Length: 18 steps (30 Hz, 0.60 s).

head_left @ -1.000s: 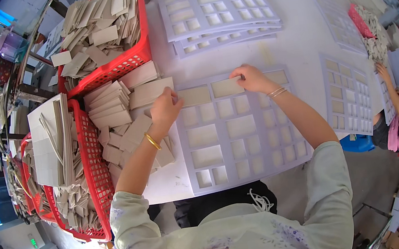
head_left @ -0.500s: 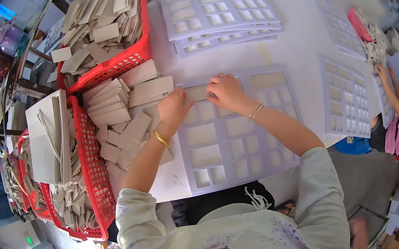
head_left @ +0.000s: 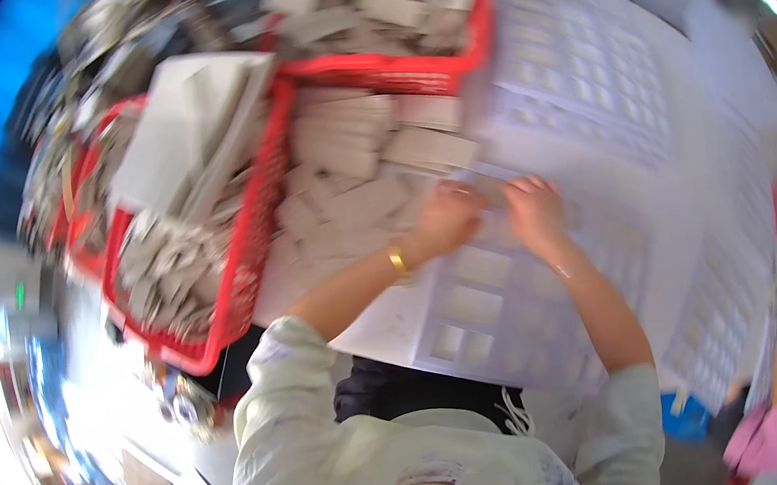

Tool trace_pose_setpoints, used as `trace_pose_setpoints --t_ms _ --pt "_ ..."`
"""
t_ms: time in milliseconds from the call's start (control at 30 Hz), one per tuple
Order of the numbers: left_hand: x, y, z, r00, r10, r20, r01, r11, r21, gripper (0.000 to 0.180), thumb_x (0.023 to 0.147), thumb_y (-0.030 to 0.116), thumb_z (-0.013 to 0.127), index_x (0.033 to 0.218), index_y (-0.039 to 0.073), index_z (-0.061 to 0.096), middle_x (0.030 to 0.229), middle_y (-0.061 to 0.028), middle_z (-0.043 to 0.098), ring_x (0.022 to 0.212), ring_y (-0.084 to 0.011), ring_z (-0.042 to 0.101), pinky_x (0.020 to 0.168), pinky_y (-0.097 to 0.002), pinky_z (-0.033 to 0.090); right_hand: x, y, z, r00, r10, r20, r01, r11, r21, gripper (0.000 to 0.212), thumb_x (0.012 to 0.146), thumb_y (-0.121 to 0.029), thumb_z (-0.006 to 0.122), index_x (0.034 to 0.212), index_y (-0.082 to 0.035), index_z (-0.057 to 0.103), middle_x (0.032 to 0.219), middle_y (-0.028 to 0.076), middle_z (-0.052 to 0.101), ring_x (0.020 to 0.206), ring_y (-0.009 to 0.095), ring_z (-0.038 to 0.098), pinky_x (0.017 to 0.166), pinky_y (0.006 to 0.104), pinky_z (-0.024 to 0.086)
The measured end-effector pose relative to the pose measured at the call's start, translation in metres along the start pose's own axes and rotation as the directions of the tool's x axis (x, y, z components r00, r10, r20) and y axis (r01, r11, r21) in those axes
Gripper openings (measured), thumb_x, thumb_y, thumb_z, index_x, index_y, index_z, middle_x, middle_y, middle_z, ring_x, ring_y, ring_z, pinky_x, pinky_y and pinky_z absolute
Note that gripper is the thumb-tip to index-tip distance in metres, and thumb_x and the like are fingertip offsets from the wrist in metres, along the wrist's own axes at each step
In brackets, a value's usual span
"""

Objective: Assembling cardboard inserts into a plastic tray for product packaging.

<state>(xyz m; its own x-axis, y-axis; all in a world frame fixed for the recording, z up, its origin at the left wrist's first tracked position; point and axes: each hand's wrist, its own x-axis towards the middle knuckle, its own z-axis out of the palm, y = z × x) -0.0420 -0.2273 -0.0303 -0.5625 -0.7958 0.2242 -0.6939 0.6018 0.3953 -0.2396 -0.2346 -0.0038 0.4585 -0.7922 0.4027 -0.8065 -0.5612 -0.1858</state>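
Note:
A white compartment tray (head_left: 475, 304) with rows of square and oblong cells lies in front of me on the white table. My left hand (head_left: 452, 217), with a gold bracelet at the wrist, is at the tray's far left corner, its fingers curled in. Close by on the right, my right hand (head_left: 536, 213) bends its fingers down over the far row of cells. A grey card strip (head_left: 492, 193) shows faintly between the hands. Blur hides what the fingertips grip, if anything. Beside my left hand lie stacked grey card strips (head_left: 430, 148).
Red baskets full of card pieces stand at the far left (head_left: 385, 68) and near left (head_left: 252, 246); white sheets (head_left: 183, 137) top the near one. Loose card pieces (head_left: 359, 202) cover the table's left side. More trays (head_left: 571, 61) are stacked beyond. Another person (head_left: 765, 433) works at right.
The view has swung left, so the table and baskets appear farther right and tilted. Both hands stay at the tray's far left part, and the picture is now blurred.

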Motion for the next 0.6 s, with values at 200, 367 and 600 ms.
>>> trace_pose_setpoints --t_ms 200,367,600 --pt "-0.064 0.053 -0.081 0.976 0.092 -0.195 -0.112 0.990 -0.092 0.033 0.073 0.017 0.071 0.104 0.011 0.061 0.110 -0.0040 0.059 0.107 -0.0238 0.054 0.100 -0.0430 0.037 -0.019 -0.002 -0.010 0.947 0.052 0.316 -0.035 0.998 -0.060 0.023 0.073 -0.007 0.063 0.095 -0.013 0.068 0.100 0.003 0.060 0.101 0.022 0.054 0.086 0.0407 0.037" --pt "-0.168 0.045 -0.182 0.936 0.013 -0.352 0.010 0.998 0.063 0.020 0.075 0.014 0.070 0.094 0.012 0.063 0.097 -0.0018 0.060 0.095 -0.0230 0.057 0.087 -0.0390 0.044 -0.014 0.001 0.005 0.936 0.047 0.349 -0.021 0.997 -0.076 0.027 0.070 -0.005 0.064 0.097 -0.012 0.068 0.101 0.004 0.059 0.099 0.023 0.055 0.086 0.0409 0.038" --pt "-0.298 -0.048 -0.303 0.607 -0.431 -0.668 0.701 0.686 0.195 0.012 0.078 0.013 0.065 0.087 0.004 0.065 0.086 -0.0131 0.065 0.085 -0.0314 0.060 0.077 -0.0403 0.047 -0.010 -0.002 -0.005 0.920 0.050 0.390 -0.011 0.995 -0.104 0.026 0.071 -0.006 0.064 0.096 -0.009 0.067 0.100 0.006 0.059 0.099 0.025 0.055 0.085 0.0417 0.038"
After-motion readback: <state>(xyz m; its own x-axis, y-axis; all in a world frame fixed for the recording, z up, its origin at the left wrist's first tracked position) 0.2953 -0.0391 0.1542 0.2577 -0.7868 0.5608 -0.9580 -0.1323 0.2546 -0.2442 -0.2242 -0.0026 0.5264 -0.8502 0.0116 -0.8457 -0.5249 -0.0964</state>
